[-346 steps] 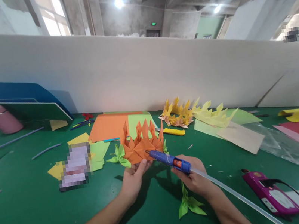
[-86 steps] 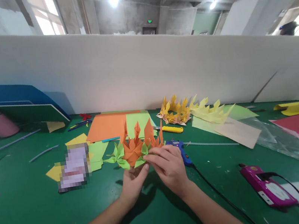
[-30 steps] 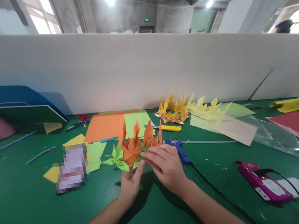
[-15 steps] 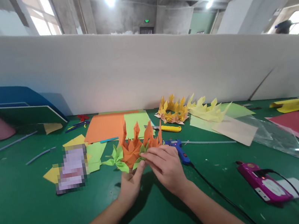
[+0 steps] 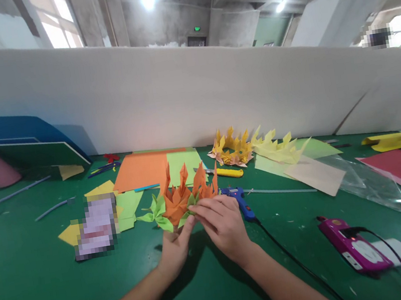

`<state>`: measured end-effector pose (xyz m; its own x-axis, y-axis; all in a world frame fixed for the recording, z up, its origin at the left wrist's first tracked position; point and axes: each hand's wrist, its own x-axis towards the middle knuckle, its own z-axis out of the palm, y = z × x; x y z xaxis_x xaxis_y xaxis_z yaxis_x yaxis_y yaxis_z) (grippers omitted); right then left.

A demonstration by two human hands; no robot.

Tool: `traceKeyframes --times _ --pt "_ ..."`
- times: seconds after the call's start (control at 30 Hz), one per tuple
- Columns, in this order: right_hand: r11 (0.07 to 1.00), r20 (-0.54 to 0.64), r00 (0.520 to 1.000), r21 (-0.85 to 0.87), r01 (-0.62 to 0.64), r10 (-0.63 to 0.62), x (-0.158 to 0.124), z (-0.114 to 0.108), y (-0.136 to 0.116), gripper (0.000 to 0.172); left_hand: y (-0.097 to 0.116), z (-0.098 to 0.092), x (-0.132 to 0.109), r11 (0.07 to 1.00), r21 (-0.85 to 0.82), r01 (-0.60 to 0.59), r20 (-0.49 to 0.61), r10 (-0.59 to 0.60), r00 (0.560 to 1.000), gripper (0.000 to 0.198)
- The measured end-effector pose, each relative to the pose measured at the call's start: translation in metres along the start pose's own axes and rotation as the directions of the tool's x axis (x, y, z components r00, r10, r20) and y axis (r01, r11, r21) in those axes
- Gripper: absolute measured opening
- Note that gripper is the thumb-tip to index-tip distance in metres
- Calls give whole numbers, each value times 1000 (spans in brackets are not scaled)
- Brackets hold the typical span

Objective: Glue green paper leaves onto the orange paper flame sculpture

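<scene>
An orange folded-paper crown (image 5: pixel 176 203) with pointed tips is held up in front of me, over the green table. Green paper leaves in a star-like cluster (image 5: pixel 158 214) sit on its left side. My left hand (image 5: pixel 174 250) grips the crown from below, thumb against its lower edge. With bent fingers, my right hand (image 5: pixel 224 222) presses a second green leaf piece (image 5: pixel 190 207) onto the crown's front. The fingertips of both hands nearly meet there, and my right hand hides part of the crown. Just beyond that hand lies a blue glue gun (image 5: pixel 243 204).
Behind stand a yellow paper crown (image 5: pixel 229 150) and a pale yellow paper strip (image 5: pixel 279 145). A yellow utility knife (image 5: pixel 229 172) lies before them. Orange sheets (image 5: pixel 141 170) are at the back, a blurred-out phone-like object (image 5: pixel 96 226) at left, a magenta power box (image 5: pixel 356 244) with a cable at right.
</scene>
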<state>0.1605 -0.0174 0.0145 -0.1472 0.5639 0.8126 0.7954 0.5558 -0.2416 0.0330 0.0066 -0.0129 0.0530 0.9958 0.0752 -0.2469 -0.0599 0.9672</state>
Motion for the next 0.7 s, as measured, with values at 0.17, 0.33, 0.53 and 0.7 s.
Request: traceKeyframes --times 0.17,0.33,0.53,0.7 --pt "1000 -1 1000 7 -6 6 0 1 0 20 1 0 0 1000 -9 -8 1 8 1000 21" --pt "1000 11 1000 -9 -14 14 -1 1 1 19 -3 0 1 999 -34 -7 5 7 1000 23" --pt "1000 6 1000 1 -14 14 -1 1 1 19 -5 -1 1 1000 3 -29 16 29 999 22" --pt "1000 4 1000 -9 -9 10 -2 2 1 20 -5 -2 1 999 24 -32 20 31 999 26"
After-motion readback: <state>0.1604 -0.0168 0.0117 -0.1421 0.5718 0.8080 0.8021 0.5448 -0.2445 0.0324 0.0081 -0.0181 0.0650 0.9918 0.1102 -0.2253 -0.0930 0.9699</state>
